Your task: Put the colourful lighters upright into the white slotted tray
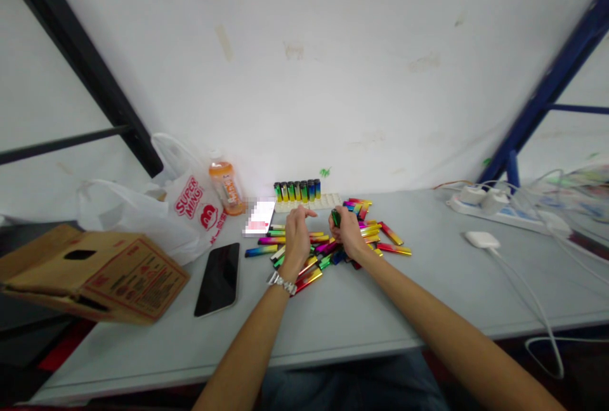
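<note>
Your right hand [349, 233]'s got at least one dark green lighter [336, 217] gripped, your left hand [297, 236] looks loosely open, nearer the upright lighters [297, 192], and the pale tray [332, 200] under them runs left to right just past both hands on the bench [447, 252].

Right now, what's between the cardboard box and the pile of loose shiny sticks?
The black phone; it lies between the cardboard box and the loose shiny sticks in the head view.
</note>
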`<control>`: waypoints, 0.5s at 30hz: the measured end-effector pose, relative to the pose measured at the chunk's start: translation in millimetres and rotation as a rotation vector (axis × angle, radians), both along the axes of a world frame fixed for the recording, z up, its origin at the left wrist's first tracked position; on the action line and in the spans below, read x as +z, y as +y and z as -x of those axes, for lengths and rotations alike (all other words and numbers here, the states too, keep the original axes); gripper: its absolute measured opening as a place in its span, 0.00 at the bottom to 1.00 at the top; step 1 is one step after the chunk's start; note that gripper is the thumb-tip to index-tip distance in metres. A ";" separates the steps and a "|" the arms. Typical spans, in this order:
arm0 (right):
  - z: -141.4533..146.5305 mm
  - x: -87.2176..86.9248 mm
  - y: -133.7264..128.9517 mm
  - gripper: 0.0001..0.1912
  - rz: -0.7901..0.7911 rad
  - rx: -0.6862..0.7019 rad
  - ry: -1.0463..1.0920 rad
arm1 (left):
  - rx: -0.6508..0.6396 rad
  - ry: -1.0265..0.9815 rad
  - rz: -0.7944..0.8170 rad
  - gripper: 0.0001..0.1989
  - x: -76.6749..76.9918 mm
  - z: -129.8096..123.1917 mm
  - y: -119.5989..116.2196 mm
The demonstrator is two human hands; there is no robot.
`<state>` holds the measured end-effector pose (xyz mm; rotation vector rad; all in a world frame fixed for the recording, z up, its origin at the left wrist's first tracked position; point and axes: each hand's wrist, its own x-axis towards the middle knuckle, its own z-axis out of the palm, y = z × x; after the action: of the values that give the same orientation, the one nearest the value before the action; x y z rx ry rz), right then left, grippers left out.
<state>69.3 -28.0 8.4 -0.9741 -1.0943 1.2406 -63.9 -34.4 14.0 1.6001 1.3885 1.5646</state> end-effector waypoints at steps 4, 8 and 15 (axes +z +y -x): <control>-2.4 1.2 -0.8 0.32 0.016 0.141 0.112 | 0.007 -0.001 0.002 0.29 -0.9 0.2 0.8; -3.4 1.5 -0.7 0.34 0.015 0.156 0.115 | 0.002 0.008 0.003 0.30 -1.2 0.3 0.3; -0.9 -0.3 -0.2 0.27 -0.011 0.010 -0.001 | -0.012 0.020 0.002 0.29 -2.0 -0.3 0.2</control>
<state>70.2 -28.1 8.2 -0.9615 -1.1067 1.2411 -63.6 -34.2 12.0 1.6242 1.3876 1.5443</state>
